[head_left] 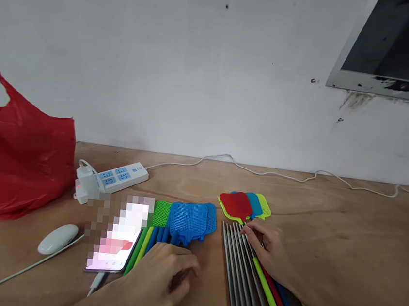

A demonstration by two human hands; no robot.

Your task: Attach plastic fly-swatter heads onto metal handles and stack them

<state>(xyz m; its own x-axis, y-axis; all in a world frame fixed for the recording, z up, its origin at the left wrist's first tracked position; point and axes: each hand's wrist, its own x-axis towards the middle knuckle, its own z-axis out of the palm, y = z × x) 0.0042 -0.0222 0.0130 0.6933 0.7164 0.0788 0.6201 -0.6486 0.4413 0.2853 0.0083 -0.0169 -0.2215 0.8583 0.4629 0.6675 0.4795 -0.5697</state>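
Left hand (162,280) is sitting nearest the camera, half-curled, thumb apart from fingers, gripping nothing visible; it's partly covering green, yellow-green and blue tube handles (144,245). Right hand (269,250) is bending its fingers over the upper ends of slim silver metal rods (238,278); can't tell if it's pinching one. Rods are lying side by side on the brown wooden tabletop (355,247), with yellow-green, red and blue tubes (277,299) running beside them. Red, blue and yellow-green mesh heads (235,206) are overlapping just beyond the right hand. Blue and green mesh heads (188,218) are lying beyond the left, next to a lit smartphone (122,241).
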